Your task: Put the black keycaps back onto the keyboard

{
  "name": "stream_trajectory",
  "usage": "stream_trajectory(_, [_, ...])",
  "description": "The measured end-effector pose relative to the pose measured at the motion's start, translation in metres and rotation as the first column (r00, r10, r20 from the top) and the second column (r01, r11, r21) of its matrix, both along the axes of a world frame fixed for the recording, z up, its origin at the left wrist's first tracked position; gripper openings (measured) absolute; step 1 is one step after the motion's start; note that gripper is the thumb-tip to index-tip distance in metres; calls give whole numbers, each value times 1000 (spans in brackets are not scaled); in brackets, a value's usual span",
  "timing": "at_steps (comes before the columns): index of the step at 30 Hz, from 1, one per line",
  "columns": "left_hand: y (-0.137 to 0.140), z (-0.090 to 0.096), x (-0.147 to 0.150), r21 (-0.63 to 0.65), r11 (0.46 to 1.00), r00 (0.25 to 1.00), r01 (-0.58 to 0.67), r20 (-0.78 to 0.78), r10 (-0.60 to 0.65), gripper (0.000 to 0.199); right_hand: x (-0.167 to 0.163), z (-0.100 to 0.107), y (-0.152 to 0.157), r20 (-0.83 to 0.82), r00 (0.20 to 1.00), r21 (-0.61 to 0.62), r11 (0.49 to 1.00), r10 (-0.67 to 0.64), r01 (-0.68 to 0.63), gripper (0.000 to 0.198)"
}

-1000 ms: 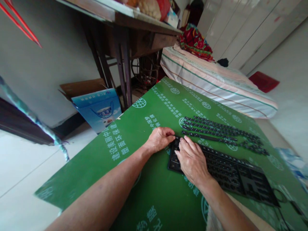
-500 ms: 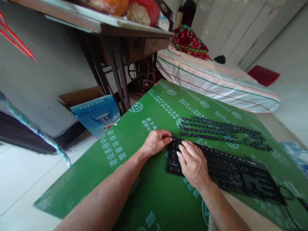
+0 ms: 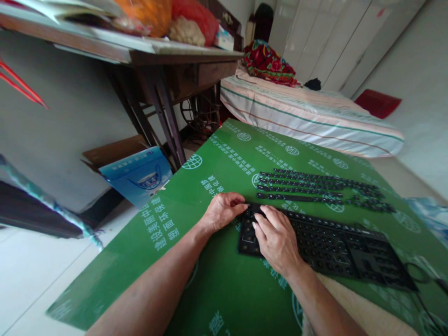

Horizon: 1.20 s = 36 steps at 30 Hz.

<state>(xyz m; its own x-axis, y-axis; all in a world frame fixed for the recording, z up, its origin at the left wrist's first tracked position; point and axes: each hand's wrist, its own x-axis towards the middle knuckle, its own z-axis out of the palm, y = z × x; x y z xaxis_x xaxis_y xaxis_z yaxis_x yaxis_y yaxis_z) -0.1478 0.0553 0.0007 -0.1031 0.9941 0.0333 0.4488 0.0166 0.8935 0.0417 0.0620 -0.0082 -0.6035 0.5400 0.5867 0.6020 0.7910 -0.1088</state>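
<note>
We've got the stripped black plastic keyboard frame (image 3: 325, 245) flat on the green printed board (image 3: 224, 280). Left hand (image 3: 224, 211) curls, fingertips pinched at its corner; right hand (image 3: 276, 238) lies on it, fingers together. Probably light, rigid, brittle, so grip the edges.

I see bare green board (image 3: 224, 280) left of the keyboard (image 3: 332, 245); keycap rows (image 3: 315, 186) crowd just beyond it.

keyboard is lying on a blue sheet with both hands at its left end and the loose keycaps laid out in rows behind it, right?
Not quite: the head view shows the keyboard on a green sheet, not blue. Both hands, left hand and right hand, are at its left end, with keycaps in rows behind.
</note>
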Motion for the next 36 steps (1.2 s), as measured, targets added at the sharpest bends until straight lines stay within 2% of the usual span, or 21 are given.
stream_trajectory(6, [2,0,1,-24,999,999,-25,-26,24,35,0,0,2,-123,992,-16,1000,-6,4,21])
stream_trajectory(15, [5,2,3,-64,996,992,-63,-113,56,34,2,2,5,-219,976,-83,997,-15,-3,23])
stream_trajectory(20, [6,3,3,-85,994,988,-69,-141,57,39,2,2,6,-291,957,-99,995,-11,-19,23])
stream_trajectory(30, [8,12,9,-113,989,951,-100,-301,62,42,3,4,8,-321,947,-127,991,-9,-34,23])
stream_trajectory(36, [12,16,13,-150,982,923,-114,-381,49,34,4,3,9,-338,941,-159,987,-16,-41,23])
